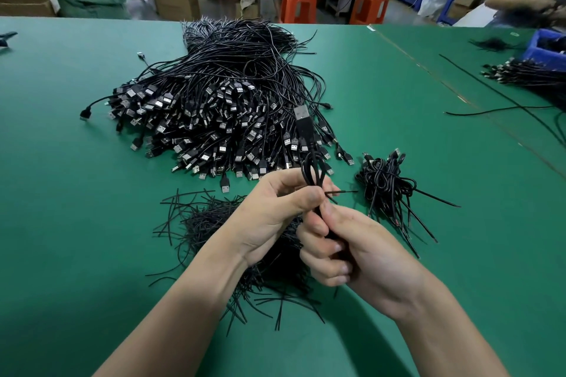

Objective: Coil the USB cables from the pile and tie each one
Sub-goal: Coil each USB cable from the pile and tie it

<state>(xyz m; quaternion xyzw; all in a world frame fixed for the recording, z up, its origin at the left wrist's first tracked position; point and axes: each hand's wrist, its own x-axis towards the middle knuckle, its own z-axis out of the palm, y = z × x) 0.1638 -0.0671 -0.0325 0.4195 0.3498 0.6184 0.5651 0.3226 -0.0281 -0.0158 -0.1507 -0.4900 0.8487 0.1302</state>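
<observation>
The right hand (352, 249) is nearest, raised above the green counter (76, 193) with its fingers curled round the lower part of a coiled cable (312, 170). Its thumb presses the strands just under the left hand (275, 208). The left hand pinches the same coil between thumb and forefinger at its waist, so the two hands touch there. The cable's loops rise above both hands, and its plug (303, 119) stands upright on top. A thin black tie (341, 192) sticks out sideways to the right from the pinch.

Under the left wrist lies a loose heap of ties (214, 223). Beyond the hands sits the big pile of USB cables (214, 101), plugs facing the person. Just right of the hands lies a small cluster of tied cables (389, 180).
</observation>
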